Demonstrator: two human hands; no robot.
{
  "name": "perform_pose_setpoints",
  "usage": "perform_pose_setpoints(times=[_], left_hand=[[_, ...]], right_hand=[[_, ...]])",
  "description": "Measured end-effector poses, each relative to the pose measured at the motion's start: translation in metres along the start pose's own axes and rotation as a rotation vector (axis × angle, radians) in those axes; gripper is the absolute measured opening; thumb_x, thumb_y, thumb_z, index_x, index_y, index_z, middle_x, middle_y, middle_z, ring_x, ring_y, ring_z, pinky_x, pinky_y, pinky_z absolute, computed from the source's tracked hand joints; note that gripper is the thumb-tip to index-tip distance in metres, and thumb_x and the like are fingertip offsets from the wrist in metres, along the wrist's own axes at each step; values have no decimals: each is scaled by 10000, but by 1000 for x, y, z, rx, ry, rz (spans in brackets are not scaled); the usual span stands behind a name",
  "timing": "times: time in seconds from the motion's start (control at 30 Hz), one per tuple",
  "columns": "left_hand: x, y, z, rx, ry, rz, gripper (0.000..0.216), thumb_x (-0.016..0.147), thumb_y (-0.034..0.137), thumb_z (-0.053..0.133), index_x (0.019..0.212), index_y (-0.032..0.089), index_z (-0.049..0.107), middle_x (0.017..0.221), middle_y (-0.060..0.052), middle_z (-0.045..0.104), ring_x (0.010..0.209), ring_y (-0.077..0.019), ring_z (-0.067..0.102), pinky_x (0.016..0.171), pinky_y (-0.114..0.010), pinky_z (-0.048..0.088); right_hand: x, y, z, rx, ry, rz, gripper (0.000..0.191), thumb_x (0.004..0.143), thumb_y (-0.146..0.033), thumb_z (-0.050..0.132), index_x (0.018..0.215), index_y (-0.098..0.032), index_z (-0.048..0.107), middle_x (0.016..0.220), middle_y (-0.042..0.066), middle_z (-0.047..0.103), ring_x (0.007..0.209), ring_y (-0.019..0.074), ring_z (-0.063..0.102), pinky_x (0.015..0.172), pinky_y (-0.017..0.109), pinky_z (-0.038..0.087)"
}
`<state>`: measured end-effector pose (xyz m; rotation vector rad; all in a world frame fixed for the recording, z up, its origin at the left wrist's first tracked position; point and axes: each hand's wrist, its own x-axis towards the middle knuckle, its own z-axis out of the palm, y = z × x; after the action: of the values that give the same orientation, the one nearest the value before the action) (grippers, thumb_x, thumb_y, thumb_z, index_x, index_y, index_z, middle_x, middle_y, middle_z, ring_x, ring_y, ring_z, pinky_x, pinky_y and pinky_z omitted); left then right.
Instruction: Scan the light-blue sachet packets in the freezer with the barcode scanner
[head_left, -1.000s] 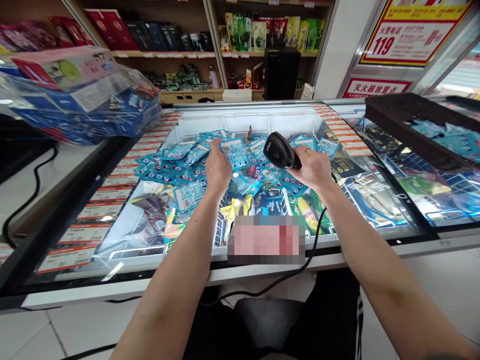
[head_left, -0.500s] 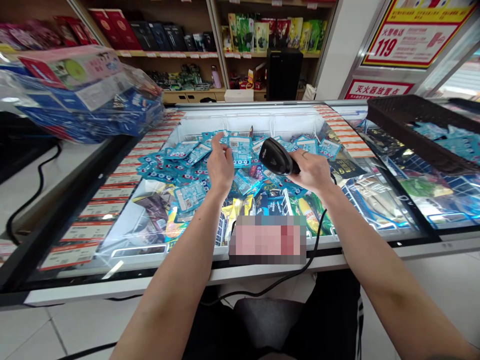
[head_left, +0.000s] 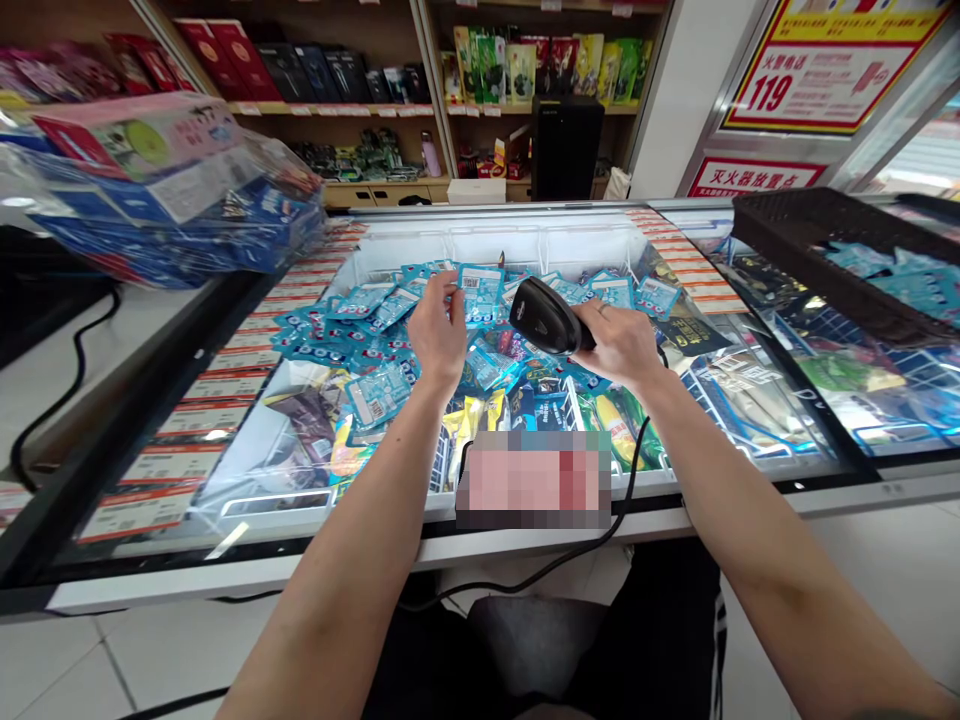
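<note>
My left hand (head_left: 439,335) is over the pile of blue packets, its fingers curled in at the left edge of a flat blue packet (head_left: 480,295). A barcode shows on that packet's upper part. The fingertips are partly hidden, but they appear closed on its edge. My right hand (head_left: 619,340) is wrapped round the handle of a black barcode scanner (head_left: 547,318), whose head points left toward the packet. Many similar blue packets (head_left: 375,300) lie spread on the freezer's glass top (head_left: 255,440). The scanner's black cable (head_left: 634,480) hangs down from my right hand.
A blurred-out object (head_left: 534,480) sits at the freezer's front edge. Bagged boxes (head_left: 172,190) stand at the left. A dark basket (head_left: 840,270) holding blue packets is at the right. Behind are stocked shelves (head_left: 337,108).
My left index finger, stretched out before, has curled in by the barcoded packet. That packet has shifted slightly up and right. The scanner has moved a little to the left.
</note>
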<state>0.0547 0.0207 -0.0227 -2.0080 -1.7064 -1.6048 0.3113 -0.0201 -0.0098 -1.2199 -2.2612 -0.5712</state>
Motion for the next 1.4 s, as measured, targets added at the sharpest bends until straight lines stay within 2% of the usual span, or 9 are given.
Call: perform_pose_setpoints(times=[0.2, 0.47, 0.7, 1.0, 1.23, 1.4], left_hand=[[-1, 6, -3, 40, -78, -46, 391, 934, 465, 319, 1186, 238, 513, 1040, -69, 671, 937, -191, 631, 893, -360, 477], [-1, 5, -2, 49, -85, -58, 413, 935, 485, 308, 1196, 238, 511, 1053, -70, 657, 938, -188, 625, 901, -362, 468], [-1, 7, -2, 54, -82, -33, 443, 932, 519, 300, 1203, 242, 515, 1045, -67, 659, 947, -192, 631, 908, -362, 466], [0, 4, -2, 90, -30, -40, 364, 935, 434, 340, 1179, 242, 529, 1037, -56, 684, 914, -174, 642, 866, -321, 482], [-1, 2, -1, 80, -22, -37, 362, 936, 434, 334, 1185, 245, 516, 1019, -53, 686, 923, -174, 641, 847, -312, 487], [7, -2, -7, 134, -2, -110, 352, 932, 318, 348, 1238, 215, 487, 1018, -69, 663, 923, -191, 623, 882, -361, 467]], right_hand=[[0, -2, -3, 15, -31, -4, 319, 860, -336, 466, 1094, -163, 595, 924, 87, 654, 793, 205, 573, 612, 281, 324], [1, -2, -3, 17, -57, -5, 326, 851, -344, 478, 1095, -161, 594, 926, 90, 654, 805, 209, 573, 622, 282, 335], [0, -3, 0, 30, -26, -29, 320, 863, -345, 464, 1101, -169, 588, 938, 69, 660, 786, 190, 573, 637, 283, 338], [0, -3, -1, 39, -45, -62, 337, 858, -368, 468, 1106, -170, 582, 919, 72, 656, 756, 188, 566, 627, 286, 334], [0, -4, -2, 45, -59, -72, 321, 855, -362, 478, 1096, -176, 580, 928, 70, 656, 753, 183, 564, 629, 285, 334], [-1, 3, -2, -1, -15, -7, 310, 858, -355, 474, 1081, -174, 590, 904, 70, 654, 776, 201, 579, 620, 283, 329]])
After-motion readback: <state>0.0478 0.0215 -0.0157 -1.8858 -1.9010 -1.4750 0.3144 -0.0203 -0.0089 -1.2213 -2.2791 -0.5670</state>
